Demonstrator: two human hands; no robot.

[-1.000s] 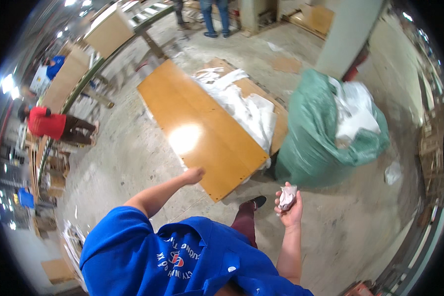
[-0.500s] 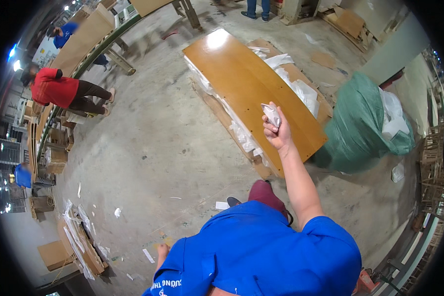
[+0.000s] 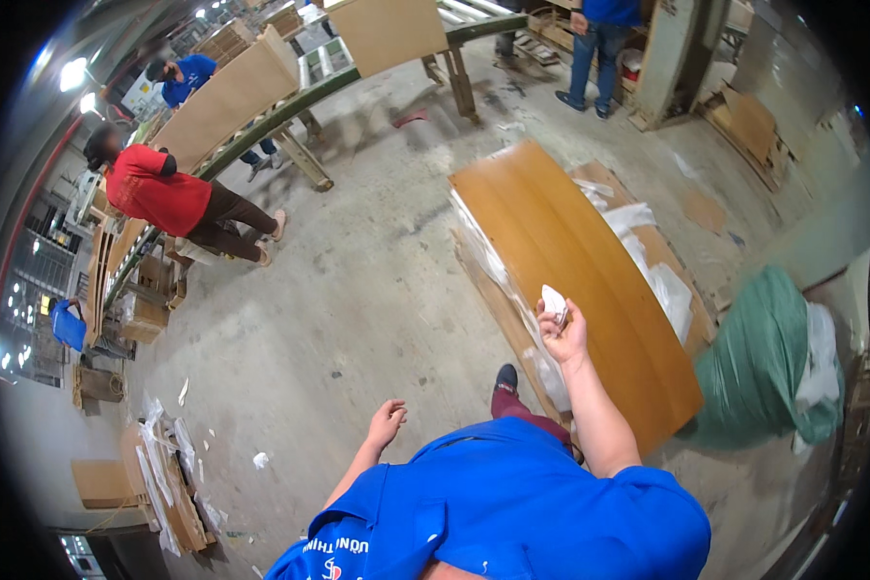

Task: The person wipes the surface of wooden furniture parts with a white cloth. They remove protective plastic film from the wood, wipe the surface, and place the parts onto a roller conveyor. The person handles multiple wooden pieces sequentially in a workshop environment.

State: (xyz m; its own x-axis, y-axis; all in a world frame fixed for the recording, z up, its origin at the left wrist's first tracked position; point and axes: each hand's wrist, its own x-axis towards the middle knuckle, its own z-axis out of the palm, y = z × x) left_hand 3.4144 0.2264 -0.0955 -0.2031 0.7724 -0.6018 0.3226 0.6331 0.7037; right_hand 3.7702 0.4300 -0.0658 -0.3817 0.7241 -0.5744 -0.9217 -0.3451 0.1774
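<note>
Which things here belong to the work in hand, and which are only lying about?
Work in hand, it seems:
- white wad, in the right hand
- wood panel, nearest that hand

Only lying about, probably:
- white scrap, on the floor
- brown sheet, lower left

The wad (image 3: 554, 303) is white; the board (image 3: 575, 271) is warm orange-brown, with faint darker bands along it. The wearer's shirt (image 3: 561, 532) is bright blue, printed in white with a touch of red, above maroon trousers (image 3: 524, 416) and a dark shoe (image 3: 506, 378). The bag (image 3: 752, 358) is deep green, the plastic (image 3: 820, 358) at its side whitish. Nearby stand a red shirt (image 3: 159, 196), dark brown trousers (image 3: 230, 217) and blue jeans (image 3: 593, 66). Tan panels (image 3: 387, 34) top a green-edged bench (image 3: 285, 114); the grey floor (image 3: 309, 280) is mottled with darker stains.
</note>
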